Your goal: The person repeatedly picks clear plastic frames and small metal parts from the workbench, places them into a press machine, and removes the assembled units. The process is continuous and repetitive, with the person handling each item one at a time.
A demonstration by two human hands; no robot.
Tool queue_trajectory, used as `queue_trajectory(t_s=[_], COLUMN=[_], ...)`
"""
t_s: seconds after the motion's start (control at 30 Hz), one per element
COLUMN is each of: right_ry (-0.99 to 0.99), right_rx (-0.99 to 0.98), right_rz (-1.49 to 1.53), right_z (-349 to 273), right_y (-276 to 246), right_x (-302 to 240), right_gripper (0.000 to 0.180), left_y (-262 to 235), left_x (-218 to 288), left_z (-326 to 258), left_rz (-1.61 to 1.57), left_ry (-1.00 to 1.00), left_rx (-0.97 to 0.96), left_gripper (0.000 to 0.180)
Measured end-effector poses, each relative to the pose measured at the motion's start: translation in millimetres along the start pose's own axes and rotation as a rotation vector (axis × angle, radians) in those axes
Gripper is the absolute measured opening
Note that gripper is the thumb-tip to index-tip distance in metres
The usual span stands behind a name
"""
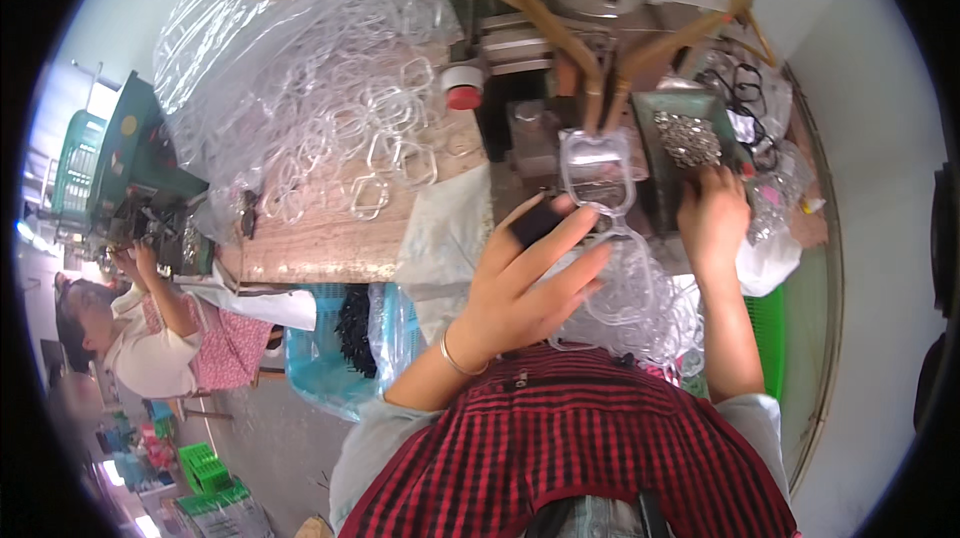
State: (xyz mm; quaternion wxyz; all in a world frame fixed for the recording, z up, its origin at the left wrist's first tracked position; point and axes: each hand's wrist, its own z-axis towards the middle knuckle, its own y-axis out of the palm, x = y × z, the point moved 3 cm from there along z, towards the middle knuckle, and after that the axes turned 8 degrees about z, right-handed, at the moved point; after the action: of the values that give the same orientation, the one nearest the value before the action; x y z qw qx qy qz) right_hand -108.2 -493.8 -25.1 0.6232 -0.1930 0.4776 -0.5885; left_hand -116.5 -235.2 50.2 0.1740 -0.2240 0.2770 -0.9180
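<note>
counter: worn wooden counter (pixel 330 238), carrying the machine and the loose parts
landmark: dark metal machine (pixel 560 88) at the counter's far middle, amber hoses (pixel 540 8) curving down into it
left of machine: red round button (pixel 463 96) just beside it; farther left a heap of clear plastic frames (pixel 370 138) on a clear plastic sheet (pixel 250 48)
right of machine: grey tray (pixel 680 148) with a pile of small shiny metal parts (pixel 688 140); black frames (pixel 745 88) beyond it
below machine: more clear frames bunched in the lap area (pixel 640 308), touching the red-and-black checked apron (pixel 580 438)
room: workshop floor, blue basket (pixel 320 358) under the counter edge well left of the machine; another person (pixel 150 328) seated at a green machine (pixel 120 158) far left (their hands at that machine, apart from these)
clear frame: one clear plastic frame piece (pixel 598 178) sits upright at the machine's front, just under the hoses
left hand: left hand (pixel 530 278) raised in front of the machine, palm down, fingers (pixel 560 243) spread wide and straight, a black cap on one fingertip; fingertips reach the clear frame's lower edge, can't tell if pinching it; bangle on wrist
right hand: right hand (pixel 715 213) at the tray's near edge right of the machine, fingers curled narrow at the metal parts; whether they hold one, can't tell
</note>
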Motion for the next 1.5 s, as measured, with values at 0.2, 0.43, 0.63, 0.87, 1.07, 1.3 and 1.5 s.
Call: queue_trajectory(t_s=[0.2,0.43,0.63,0.87,1.07,1.3,1.5], right_ry=[0.141,0.191,0.286,0.155,0.057,0.163,0.263], right_rx=[0.107,0.036,0.165,-0.024,-0.018,-0.034,-0.123], right_rz=[0.539,0.736,0.604,0.976,1.323,1.529,1.714], right_z=[-0.8,24.5,-15.3,-2.4,51.0,43.2,42.9], right_y=[-12.5,-2.8,-22.7,-58.6,-18.4,-10.7,-14.4], right_x=[28.8,3.5,34.5,-22.6,-88.5,-95.6,-107.4], right_gripper=[0.013,0.016,0.012,0.013,0.045,0.054,0.053], left_y=[-131.4,-127.2,-56.5,-58.4,-15.5,-27.4,-55.4], left_x=[-86.2,-260.1,-263.5,-212.8,-225.5,-132.2,-66.4], left_z=[-35.5,-80.0,-111.1,-32.3,-46.0,-3.0,80.3], left_rz=[0.351,1.066,0.983,0.556,-0.159,-0.739,-0.451], left_ry=[-0.567,-0.669,-0.585,-0.567,-0.819,-0.467,-0.119], left_rx=[0.625,-0.336,-0.171,0.297,0.243,0.520,0.432], left_gripper=[0.022,0.023,0.019,0.022,0.025,0.024,0.020])
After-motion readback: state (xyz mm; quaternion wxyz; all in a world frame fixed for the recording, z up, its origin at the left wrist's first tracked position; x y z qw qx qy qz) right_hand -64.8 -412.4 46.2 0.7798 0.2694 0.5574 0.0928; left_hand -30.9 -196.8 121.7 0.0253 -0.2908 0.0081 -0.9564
